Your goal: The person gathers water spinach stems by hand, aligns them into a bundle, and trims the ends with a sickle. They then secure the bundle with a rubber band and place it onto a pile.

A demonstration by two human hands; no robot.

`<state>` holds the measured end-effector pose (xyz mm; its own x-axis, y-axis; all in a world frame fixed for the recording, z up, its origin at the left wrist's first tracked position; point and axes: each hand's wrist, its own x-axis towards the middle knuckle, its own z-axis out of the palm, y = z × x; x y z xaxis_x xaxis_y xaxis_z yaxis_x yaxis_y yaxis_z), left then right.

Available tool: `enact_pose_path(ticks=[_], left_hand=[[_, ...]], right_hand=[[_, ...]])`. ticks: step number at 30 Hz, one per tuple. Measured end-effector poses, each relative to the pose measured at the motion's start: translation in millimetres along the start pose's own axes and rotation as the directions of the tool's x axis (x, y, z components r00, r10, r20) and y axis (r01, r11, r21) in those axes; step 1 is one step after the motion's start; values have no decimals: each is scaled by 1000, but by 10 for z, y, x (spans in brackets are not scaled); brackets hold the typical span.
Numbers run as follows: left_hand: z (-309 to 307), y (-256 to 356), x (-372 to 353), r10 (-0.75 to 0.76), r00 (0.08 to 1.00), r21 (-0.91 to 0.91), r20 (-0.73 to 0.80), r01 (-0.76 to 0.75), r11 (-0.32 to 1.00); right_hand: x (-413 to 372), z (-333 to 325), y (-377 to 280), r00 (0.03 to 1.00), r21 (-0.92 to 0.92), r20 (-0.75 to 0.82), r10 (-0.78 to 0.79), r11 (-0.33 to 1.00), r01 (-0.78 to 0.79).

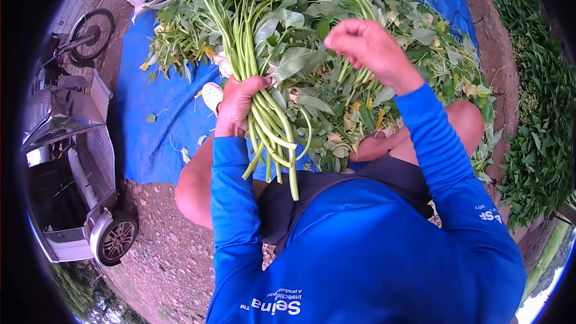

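Observation:
A bunch of long green stems (245,42) with leaves at its far end is held in my left hand (239,99), whose fingers wrap round it. The cut stem ends hang toward my lap, some of them curved. My right hand (369,48) is raised to the right of the bunch, above the leafy pile (336,90). Its fingers are curled and pressed together, and whether something small is between them cannot be made out. Some yellow leaves show among the green ones.
A blue tarp (156,138) lies under the greens. My bent knees and a light-coloured clog (212,96) are close by. At the left stand a vehicle (78,168) and a bicycle wheel (91,37). More greens (534,132) line the right side, beyond bare ground.

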<state>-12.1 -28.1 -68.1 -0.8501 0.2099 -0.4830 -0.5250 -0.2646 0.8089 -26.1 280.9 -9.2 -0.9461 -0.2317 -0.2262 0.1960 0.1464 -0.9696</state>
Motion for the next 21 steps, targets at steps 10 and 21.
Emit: enact_pose_path(ticks=[10, 21], left_hand=[[321, -69, 145, 267, 952, 119, -150, -250, 961], [222, -115, 185, 348, 917, 138, -193, -326, 935]], right_hand=[[-778, 1007, 998, 931, 51, 240, 275, 954, -295], [-639, 873, 850, 868, 265, 413, 275, 876, -403]])
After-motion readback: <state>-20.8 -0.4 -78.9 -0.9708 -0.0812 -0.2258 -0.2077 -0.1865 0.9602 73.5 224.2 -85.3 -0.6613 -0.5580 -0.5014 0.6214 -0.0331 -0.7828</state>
